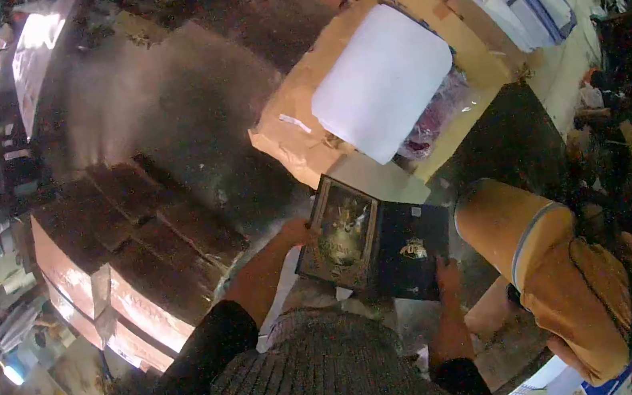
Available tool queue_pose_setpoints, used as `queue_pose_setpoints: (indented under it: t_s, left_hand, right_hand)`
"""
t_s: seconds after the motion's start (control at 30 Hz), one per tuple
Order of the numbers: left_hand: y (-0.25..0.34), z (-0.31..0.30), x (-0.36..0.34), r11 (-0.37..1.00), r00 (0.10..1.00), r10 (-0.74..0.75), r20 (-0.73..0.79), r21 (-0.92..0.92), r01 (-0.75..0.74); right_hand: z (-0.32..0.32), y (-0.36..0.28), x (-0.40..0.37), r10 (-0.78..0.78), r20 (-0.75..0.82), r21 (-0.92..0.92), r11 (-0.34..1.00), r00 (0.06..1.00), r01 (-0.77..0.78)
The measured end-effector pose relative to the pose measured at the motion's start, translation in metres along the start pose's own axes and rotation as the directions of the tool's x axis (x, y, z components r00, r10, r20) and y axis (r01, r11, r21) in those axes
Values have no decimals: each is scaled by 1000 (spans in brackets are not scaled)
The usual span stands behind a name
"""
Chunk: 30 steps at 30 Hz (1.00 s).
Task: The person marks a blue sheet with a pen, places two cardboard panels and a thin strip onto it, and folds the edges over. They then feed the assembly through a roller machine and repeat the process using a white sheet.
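Left hand [301, 232] grips a framed picture [341, 234] by its edge, right hand [448, 274] a dark flat box [414, 248]; both seem stiff, fragile.

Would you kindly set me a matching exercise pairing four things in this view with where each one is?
1 dark folder
2 white sheet
3 brown cartons
4 orange sleeve

a on the cardboard box
b stacked at the left
c at the right
d held by left hand and right hand

Pairs: 1-d, 2-a, 3-b, 4-c
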<state>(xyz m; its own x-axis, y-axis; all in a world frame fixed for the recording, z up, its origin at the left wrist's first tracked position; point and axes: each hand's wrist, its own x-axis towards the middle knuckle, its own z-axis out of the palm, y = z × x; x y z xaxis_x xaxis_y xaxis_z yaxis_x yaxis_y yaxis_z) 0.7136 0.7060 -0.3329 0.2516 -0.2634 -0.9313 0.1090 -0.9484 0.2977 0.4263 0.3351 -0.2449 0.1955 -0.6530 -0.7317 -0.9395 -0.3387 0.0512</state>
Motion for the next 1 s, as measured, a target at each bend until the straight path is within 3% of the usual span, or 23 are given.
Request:
queue_pose_setpoints:
  t_s: [0.03, 0.13, 0.17, 0.23, 0.27, 0.33, 0.37, 0.43, 0.47, 0.53, 0.57, 0.63, 0.67, 0.73, 0.77, 0.83, 0.87, 0.93, 1.0]
  left_hand:
    - [17, -8, 13, 991, 996, -88, 27, -97, 91]
    - [2, 7, 80, 980, 984, -127, 126, -138, 144]
    - [-31, 35, 126, 985, 998, -48, -49, -171, 39]
    - [-61, 73, 188, 976, 912, 114, -393, -127, -177]
    - [-70, 73, 199, 992, 936, 99, -337, -39, -119]
    - [-23, 36, 162, 987, 973, 67, -219, 158, -33]
    - [-16, 38, 162, 987, 976, 55, -210, 162, -21]
    - [-15, 46, 178, 994, 935, 25, -353, -94, -62]
    - [-22, 48, 191, 995, 938, 12, -347, -89, -46]
    - [-42, 56, 217, 960, 853, 164, -495, -120, -254]
    - [-45, 55, 220, 961, 853, 162, -496, -119, -252]
    - [-19, 37, 209, 990, 876, 64, -478, -78, -114]
    - [-8, 29, 199, 989, 873, 70, -482, -78, -122]
    - [5, 18, 174, 980, 833, 27, -552, -150, -131]
    - [8, 14, 165, 978, 826, 36, -563, -149, -144]
    - [5, 8, 146, 967, 856, -166, -490, -249, 45]
    - [3, 7, 133, 967, 849, -159, -503, -251, 33]
    - [-6, 15, 102, 983, 846, -134, -516, -179, 46]
    - [-45, 38, 84, 990, 820, 28, -572, 130, 57]
  right_hand:
    - [8, -5, 15, 94, -15, 62, 994, 995, -93]
    - [46, 5, 51, 74, -117, 268, 963, 990, -40]
    - [60, 4, 70, 79, -104, 280, 959, 991, -47]
    - [90, 4, 97, 18, -130, 396, 918, 991, 35]
    - [104, -1, 114, 25, -116, 403, 915, 993, 24]
    - [129, -3, 136, 183, -155, 395, 912, 971, -109]
    - [147, 3, 151, 189, -140, 393, 912, 972, -120]
    - [177, 7, 185, 97, -273, 485, 873, 957, 50]
    - [181, 9, 195, 100, -256, 487, 872, 961, 39]
    - [153, -1, 201, -15, -20, 623, 782, 1000, 24]
    - [159, 1, 208, -16, -17, 624, 781, 1000, 23]
    - [185, 27, 236, -361, -84, 769, 570, 929, 291]
    - [183, 27, 233, -363, -93, 767, 568, 927, 299]
    - [167, 9, 217, -134, -245, 351, 911, 960, 217]
    - [155, -6, 212, -141, -259, 353, 907, 955, 230]
    - [123, -47, 198, -210, -272, 363, 881, 939, 302]
    - [126, -64, 202, -277, -346, 249, 894, 896, 373]
    - [78, -145, 172, -380, -324, 163, 880, 866, 447]
    - [76, -211, 181, -619, -362, 23, 741, 696, 671]
